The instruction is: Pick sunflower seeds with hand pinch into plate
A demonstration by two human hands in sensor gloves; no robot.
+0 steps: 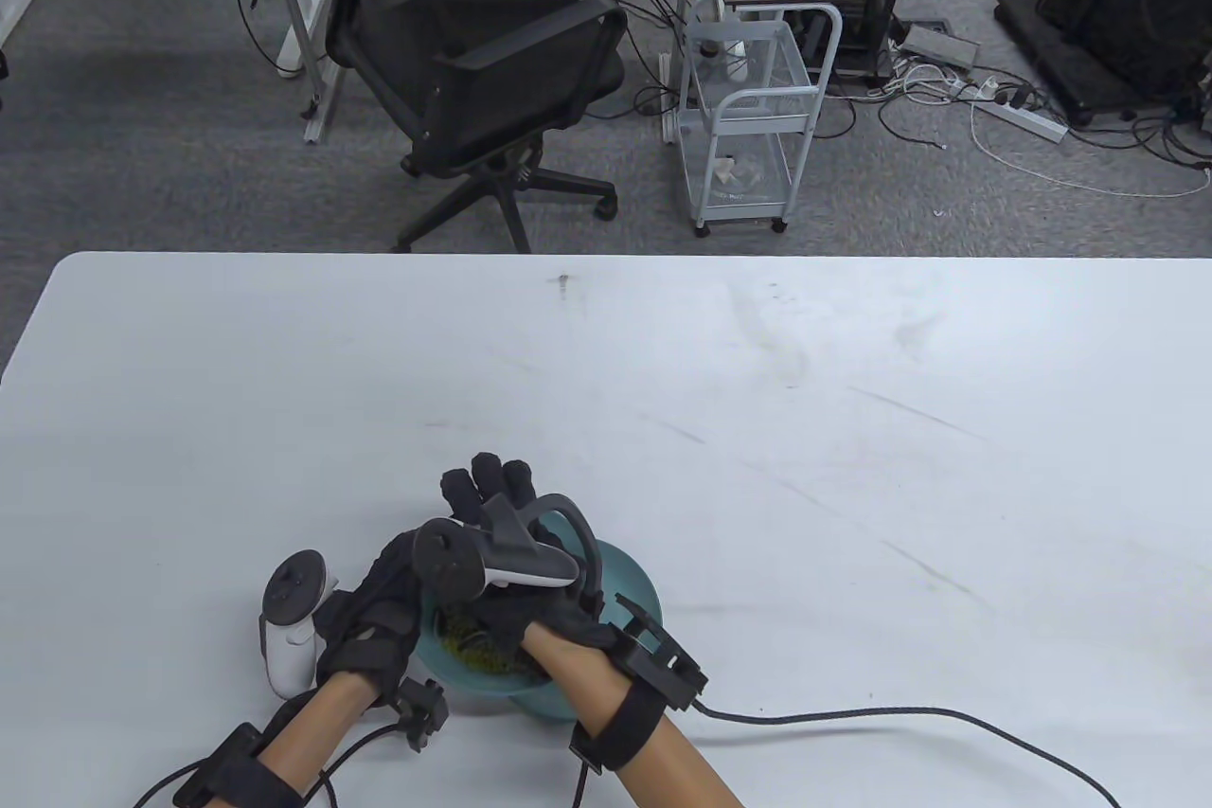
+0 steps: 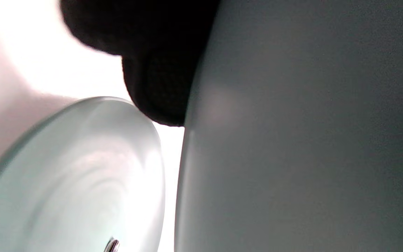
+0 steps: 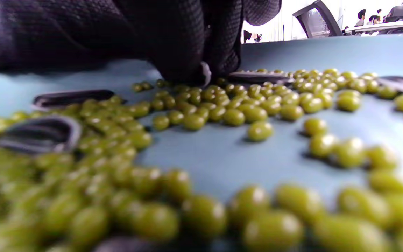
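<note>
Two gloved hands are working at the near edge of the white table [image 1: 852, 429], both at one teal round bowl [image 1: 630, 573]. On the left, the left hand [image 1: 365, 623] in its black sensor glove is resting against the bowl's outer wall, its white tracker [image 1: 289, 623] lying on the outside; the left wrist view is showing one dark fingertip [image 2: 159, 87] touching that grey-teal wall [image 2: 292, 140], with a pale glassy round plate [image 2: 75, 182] just beside it, and whether the fingers are gripping I cannot tell. Moving right, the right hand [image 1: 516, 562] is reaching down into the bowl, tracker on top. The bowl is holding many small round green beans [image 3: 229, 112], too many to count, and at least four flat dark striped sunflower seeds [image 3: 72, 98] lying among them, one more blurred at the bottom edge. The right fingertips [image 3: 187, 66] are drawn together, pinching on a pale-edged seed at the far side of the bean heap.
</note>
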